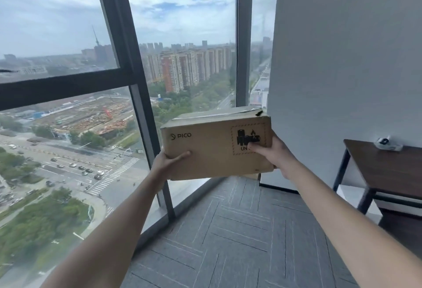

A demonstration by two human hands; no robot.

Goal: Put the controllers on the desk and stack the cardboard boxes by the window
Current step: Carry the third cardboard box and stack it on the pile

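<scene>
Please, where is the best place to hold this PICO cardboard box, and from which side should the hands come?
Probably by its two short ends, one hand from each side. The cardboard box is wide and held in the air, slightly tilted. The left hand already holds the lower left corner and the right hand the right end, thumbs on the front face.

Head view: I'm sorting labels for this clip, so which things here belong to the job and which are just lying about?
Job:
cardboard box, held off the floor by left hand and right hand
window
desk

Lying about:
small white device on the desk, too small to identify
</scene>
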